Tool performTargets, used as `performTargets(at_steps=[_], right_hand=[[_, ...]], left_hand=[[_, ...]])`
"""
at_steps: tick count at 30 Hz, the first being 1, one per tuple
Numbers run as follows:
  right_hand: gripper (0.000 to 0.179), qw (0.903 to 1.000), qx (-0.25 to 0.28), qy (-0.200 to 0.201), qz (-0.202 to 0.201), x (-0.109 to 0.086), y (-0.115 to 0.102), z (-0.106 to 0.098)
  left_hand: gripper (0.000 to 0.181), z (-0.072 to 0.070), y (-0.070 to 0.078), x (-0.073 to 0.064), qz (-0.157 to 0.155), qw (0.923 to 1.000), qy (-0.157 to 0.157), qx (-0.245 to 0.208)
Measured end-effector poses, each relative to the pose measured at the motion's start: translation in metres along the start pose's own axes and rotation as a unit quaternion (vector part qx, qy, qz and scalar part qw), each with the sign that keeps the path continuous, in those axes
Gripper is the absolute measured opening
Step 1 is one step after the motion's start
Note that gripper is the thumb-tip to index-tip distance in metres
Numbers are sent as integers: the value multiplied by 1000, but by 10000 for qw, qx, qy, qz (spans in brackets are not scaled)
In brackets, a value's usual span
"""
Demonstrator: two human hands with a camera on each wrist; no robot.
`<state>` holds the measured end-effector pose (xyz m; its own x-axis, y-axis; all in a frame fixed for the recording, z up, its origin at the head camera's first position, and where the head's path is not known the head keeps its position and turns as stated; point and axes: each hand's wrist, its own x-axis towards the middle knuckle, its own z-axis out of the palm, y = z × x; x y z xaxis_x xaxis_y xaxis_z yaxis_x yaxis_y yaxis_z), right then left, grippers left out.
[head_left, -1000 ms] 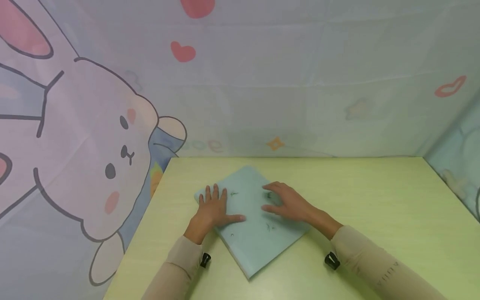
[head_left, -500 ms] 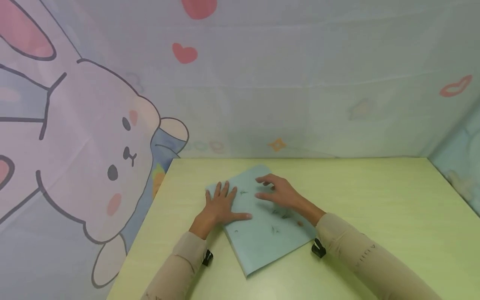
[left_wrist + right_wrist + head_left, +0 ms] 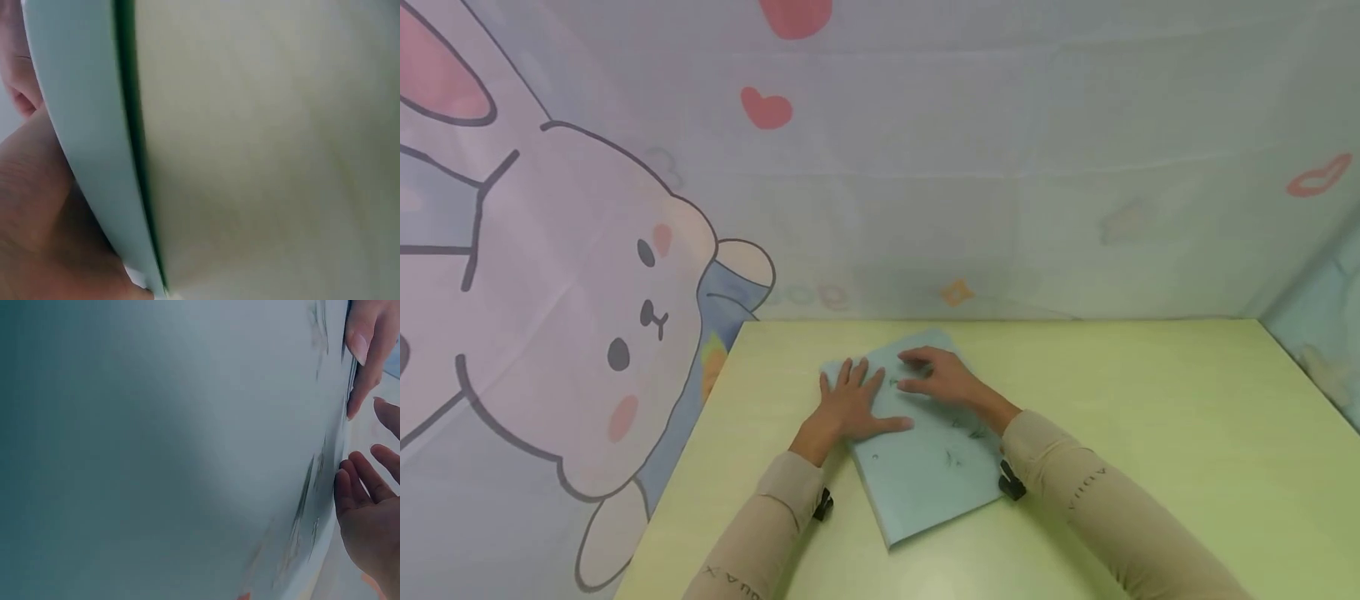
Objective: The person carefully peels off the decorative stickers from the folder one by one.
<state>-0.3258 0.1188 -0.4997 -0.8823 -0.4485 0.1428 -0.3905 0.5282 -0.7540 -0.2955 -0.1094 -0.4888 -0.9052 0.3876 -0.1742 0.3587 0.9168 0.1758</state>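
Observation:
A flat, pale blue, book-like item (image 3: pixel 925 500) with small green plant prints lies slanted on the table. My left hand (image 3: pixel 848 410) rests spread over its left edge, thumb pointing right across the cover. Over the upper part of the cover, my right hand (image 3: pixel 949 380) hovers with loosely bent fingers and holds nothing. The left wrist view shows the item's thick pale edge (image 3: pixel 87 125) beside part of the left hand (image 3: pixel 31 206). In the right wrist view the cover (image 3: pixel 156 456) fills most of the frame, with the right hand (image 3: pixel 369 531) at its side.
The yellow-green table (image 3: pixel 1150 433) extends to both sides of the item. Behind it hangs a pale cloth (image 3: pixel 1037 167) printed with hearts, and a large cartoon rabbit (image 3: pixel 595 317) covers the left side. Black wrist cameras sit under both beige sleeves (image 3: pixel 1075 492).
The book-like item has turned clockwise, its far end swinging right, with the left hand moving along on it. The right hand has moved left and slightly farther away, over the cover.

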Motion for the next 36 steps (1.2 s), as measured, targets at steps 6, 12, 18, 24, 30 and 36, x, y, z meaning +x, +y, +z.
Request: performTargets(at_steps=[6, 12, 18, 24, 30, 36], right_hand=[[49, 9992, -317, 67, -251, 9, 5, 0], [38, 9987, -356, 242, -287, 18, 5, -3], [36, 9995, -164, 230, -155, 25, 2, 0], [34, 9995, -248, 171, 123, 29, 4, 4], [30, 9992, -350, 104, 161, 35, 4, 3], [23, 9989, -431, 158, 87, 35, 9, 4]], left_hand=[[107, 4, -1, 8, 80, 9999, 144, 25], [112, -2, 1, 14, -9, 9999, 46, 144], [114, -5, -3, 12, -98, 9997, -6, 225], [114, -3, -5, 14, -70, 9998, -68, 197], [114, -1, -4, 16, -116, 9998, 20, 189], [114, 3, -1, 18, -58, 9999, 41, 122]])
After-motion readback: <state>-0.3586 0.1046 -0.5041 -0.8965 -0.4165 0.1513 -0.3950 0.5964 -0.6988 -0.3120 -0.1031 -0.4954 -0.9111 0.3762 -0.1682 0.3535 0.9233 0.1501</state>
